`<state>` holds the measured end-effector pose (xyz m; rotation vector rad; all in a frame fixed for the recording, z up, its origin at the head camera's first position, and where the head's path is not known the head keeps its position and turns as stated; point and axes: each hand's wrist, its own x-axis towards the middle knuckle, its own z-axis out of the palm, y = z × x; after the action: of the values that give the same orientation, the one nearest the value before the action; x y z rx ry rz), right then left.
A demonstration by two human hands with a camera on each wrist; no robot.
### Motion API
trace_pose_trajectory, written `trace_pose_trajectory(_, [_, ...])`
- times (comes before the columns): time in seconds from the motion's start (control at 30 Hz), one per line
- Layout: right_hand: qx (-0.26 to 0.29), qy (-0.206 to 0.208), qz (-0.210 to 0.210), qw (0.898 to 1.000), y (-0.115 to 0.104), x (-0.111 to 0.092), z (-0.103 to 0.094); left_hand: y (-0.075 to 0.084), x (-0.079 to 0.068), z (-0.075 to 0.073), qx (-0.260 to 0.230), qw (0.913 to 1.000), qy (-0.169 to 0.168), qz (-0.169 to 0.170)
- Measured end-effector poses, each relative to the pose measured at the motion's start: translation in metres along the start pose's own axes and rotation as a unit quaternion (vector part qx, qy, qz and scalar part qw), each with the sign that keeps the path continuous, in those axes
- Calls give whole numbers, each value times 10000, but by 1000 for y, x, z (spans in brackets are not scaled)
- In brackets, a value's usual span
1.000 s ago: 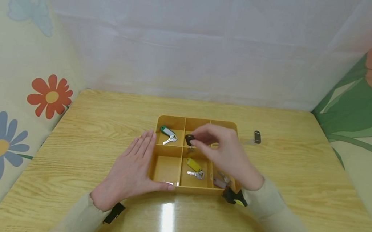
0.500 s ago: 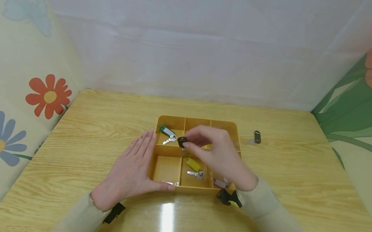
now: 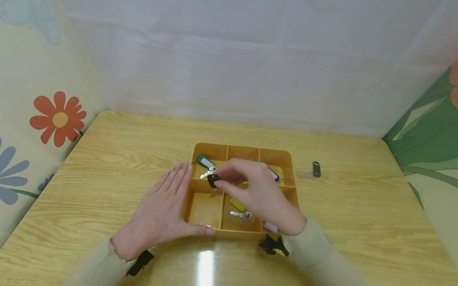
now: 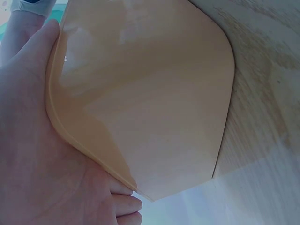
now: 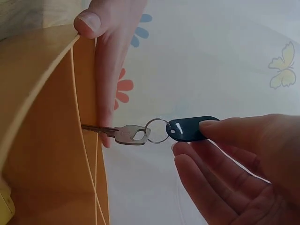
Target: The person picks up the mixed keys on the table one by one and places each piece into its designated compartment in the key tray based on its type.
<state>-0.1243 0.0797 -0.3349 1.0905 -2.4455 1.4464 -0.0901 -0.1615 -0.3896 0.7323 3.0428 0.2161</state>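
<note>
My right hand [image 3: 246, 184] pinches a dark key tag [image 5: 190, 129] between thumb and fingers. A silver key [image 5: 131, 134] hangs from it on a split ring [image 5: 157, 130], its blade dipping below the tray's rim. In the head view the held tag overlaps the divider between the left compartments of an orange tray [image 3: 242, 234]. My left hand [image 3: 163, 205] lies along the tray's left side, fingers straight, thumb on the front rim. A key with a green tag [image 3: 206, 162] lies back left, one with a yellow tag [image 3: 238, 204] front middle.
A blue-edged tag [image 3: 273, 174] lies in the back right compartment. A pale tag [image 3: 271, 227] in the front right one is partly hidden by my right wrist. On the table [image 3: 132, 144], right of the tray, lies another black key tag [image 3: 316, 169].
My right hand has carried the dark-tagged key leftward and slightly toward me, from the back middle compartment to the left compartments. The blue-edged tag has come into view. My left hand stays put.
</note>
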Motion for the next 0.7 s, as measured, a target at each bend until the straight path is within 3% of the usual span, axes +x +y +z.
trace_pose_trajectory(0.7, [-21,-488,216,9986,14,-8,17,1,0,0,7,10000,49,22])
